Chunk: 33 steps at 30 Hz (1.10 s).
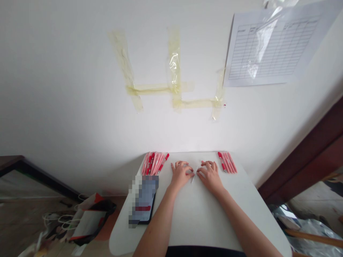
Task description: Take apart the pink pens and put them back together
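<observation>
Over the white table my left hand (181,175) and my right hand (210,175) face each other. Between them a narrow, whitish see-through strip (194,176) stands at a slant; it looks like thin plastic, but its exact kind is too small to make out. The thumb and forefinger of each hand close on its two sides, while the other fingers are loosely curled. A bunch of pink and red pens (154,163) lies beyond my left hand. To the right of my right hand a row of pink pens (229,162) lies beside one red pen (222,162).
A phone (146,205), partly blurred out, lies on the left of the white table (203,228). The wall behind carries yellowed tape (175,67) and a printed sheet (270,50). Bags (89,217) stand on the floor at left; dark wood (302,153) rises at right.
</observation>
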Each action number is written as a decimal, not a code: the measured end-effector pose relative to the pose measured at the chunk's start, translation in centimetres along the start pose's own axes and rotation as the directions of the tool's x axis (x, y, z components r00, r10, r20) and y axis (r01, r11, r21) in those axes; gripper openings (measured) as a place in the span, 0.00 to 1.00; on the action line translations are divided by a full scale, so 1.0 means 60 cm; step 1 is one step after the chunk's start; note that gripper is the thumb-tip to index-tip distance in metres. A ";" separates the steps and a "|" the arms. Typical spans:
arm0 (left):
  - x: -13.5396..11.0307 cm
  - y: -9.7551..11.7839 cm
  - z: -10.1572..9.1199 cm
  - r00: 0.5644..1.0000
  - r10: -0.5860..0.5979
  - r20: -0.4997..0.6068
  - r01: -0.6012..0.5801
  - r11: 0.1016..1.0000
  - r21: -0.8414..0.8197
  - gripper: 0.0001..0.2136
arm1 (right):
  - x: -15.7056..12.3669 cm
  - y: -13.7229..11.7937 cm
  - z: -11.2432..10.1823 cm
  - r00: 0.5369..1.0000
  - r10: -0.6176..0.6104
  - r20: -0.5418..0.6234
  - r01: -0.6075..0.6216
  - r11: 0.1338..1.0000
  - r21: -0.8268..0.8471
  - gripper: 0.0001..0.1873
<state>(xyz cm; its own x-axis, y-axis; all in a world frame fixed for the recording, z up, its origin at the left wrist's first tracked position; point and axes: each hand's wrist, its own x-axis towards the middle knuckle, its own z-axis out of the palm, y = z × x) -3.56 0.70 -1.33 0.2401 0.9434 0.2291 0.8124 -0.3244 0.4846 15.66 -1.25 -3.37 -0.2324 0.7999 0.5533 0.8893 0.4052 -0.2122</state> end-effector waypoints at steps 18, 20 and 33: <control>-0.001 -0.002 -0.002 1.000 -0.004 -0.008 0.004 1.000 0.005 0.07 | -0.002 -0.002 0.002 0.997 0.015 0.072 -0.013 1.000 -0.024 0.13; -0.001 -0.004 -0.003 1.000 0.001 -0.014 -0.001 1.000 0.009 0.07 | -0.003 -0.001 0.002 0.997 0.019 0.072 -0.018 1.000 -0.020 0.13; -0.002 -0.021 -0.046 0.998 0.036 0.044 -0.040 0.994 0.106 0.15 | -0.007 0.004 0.003 0.999 0.004 0.034 -0.004 1.000 0.025 0.11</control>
<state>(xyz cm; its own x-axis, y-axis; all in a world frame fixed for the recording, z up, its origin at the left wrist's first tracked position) -6.11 0.83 0.38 0.2918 0.9334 0.2089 0.8539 -0.3526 0.3828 15.89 -1.39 -3.79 -0.2426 0.8161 0.5245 0.8804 0.4123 -0.2343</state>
